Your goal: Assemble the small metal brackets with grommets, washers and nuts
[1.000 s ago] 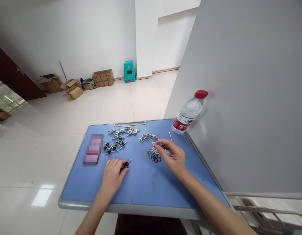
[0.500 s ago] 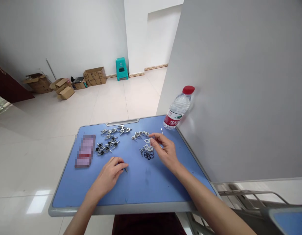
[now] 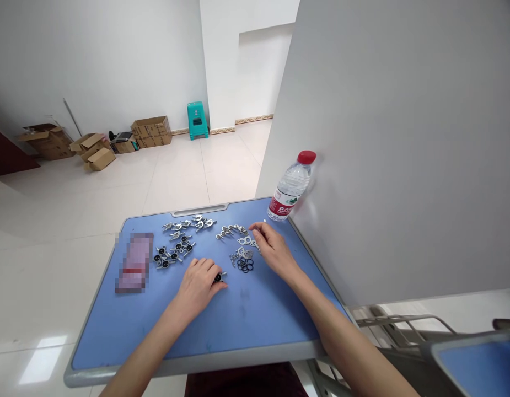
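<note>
My left hand rests on the blue table with its fingers closed on a small black-and-silver wheel part. My right hand lies further back, fingertips pinched at a small metal piece among the flat silver plates. Black rubber rings and small screws lie just left of that hand. A row of curved silver brackets sits behind them. Further left are assembled wheel parts and more silver brackets.
A water bottle with a red cap stands at the table's back right, against a grey partition. A blurred flat object lies at the left. Cardboard boxes and a teal stool stand on the floor beyond.
The view has shifted, so the table sits lower and further left. My left hand stays on the wheel part, which shows again at its fingertips. My right hand has reached slightly further back among the plates.
</note>
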`<state>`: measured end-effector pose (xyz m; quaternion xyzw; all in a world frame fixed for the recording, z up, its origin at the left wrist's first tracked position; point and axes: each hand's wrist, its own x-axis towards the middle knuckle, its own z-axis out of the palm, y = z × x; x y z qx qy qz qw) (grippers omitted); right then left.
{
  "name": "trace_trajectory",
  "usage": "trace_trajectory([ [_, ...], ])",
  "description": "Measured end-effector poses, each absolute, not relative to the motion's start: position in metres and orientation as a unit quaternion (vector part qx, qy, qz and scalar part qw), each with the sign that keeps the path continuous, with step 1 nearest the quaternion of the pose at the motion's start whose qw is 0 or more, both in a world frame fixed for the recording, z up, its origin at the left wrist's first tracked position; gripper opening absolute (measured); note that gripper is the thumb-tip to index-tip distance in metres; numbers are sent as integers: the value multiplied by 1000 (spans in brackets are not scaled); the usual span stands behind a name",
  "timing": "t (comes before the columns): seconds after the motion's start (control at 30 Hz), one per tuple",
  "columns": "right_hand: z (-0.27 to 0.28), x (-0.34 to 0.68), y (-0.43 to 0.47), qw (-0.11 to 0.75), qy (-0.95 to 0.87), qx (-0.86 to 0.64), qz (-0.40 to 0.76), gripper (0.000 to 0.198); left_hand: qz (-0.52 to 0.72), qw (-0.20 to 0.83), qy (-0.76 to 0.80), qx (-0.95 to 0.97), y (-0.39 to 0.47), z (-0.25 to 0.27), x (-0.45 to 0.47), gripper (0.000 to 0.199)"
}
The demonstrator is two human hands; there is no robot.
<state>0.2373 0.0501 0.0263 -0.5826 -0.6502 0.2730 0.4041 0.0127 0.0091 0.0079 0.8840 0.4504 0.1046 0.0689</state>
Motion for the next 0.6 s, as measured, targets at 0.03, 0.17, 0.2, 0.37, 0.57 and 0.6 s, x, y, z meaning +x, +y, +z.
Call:
trace_trajectory([
  [0.03,25,238,52,401,-651,-587,266,23,111,80,448,883,11,8,13,16],
  [0.17,15,241,64,378,-666,-600,233,17,144,181,469,852,16,10,11,21],
  [0.2,13,241,67,368,-673,-602,222,17,150,210,473,842,16,11,10,22],
  [0.37,5,234,81,304,-702,-622,167,19,175,280,472,817,18,13,5,17],
  [0.57,-1,224,84,220,-731,-634,124,15,167,285,474,816,16,16,5,21],
  [0.6,-2,224,84,213,-732,-636,118,13,164,285,474,817,16,17,5,22],
])
